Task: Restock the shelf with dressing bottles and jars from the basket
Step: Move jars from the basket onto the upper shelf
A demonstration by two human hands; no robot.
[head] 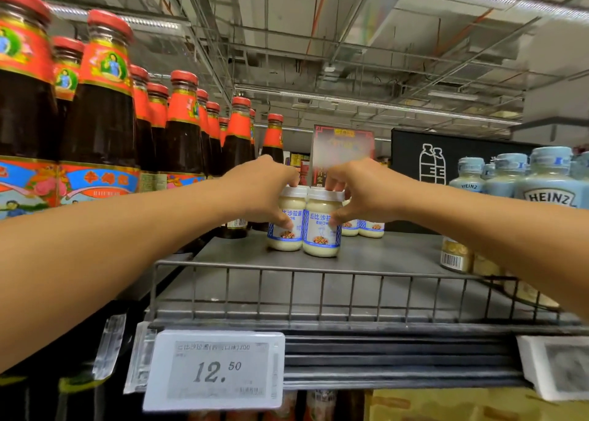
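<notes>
**Two Jars Held Side by Side on the Top Shelf**

The person's left hand [264,191] gripped a small glass jar of pale cream dressing with a white lid and a blue-and-white label [287,229]. Its fingers curled over the lid and its thumb pressed on the label. The right hand [366,194] held a second, matching cream jar [322,232] the same way, fingers on the lid and thumb against the label.

The two jars stood upright and touched each other, near the middle of the grey metal shelf [398,251], behind its low wire front rail [287,290]. Whether their bases rested on the shelf or hung just above it could not be told.

Just behind the right hand, more jars of the same kind [371,227] stood further back on the shelf. To the left rose rows of tall dark sauce bottles with red caps and red-orange neck labels [102,101]. To the right stood pale blue squeeze bottles marked HEINZ [548,181], with barcoded jars of yellowish contents [455,255] below them, partly hidden by the right forearm.

A blurred red card sign [342,152] stood upright behind the hands. On the shelf edge below the rail hung a white electronic price tag reading 12.50 [213,369].
</notes>
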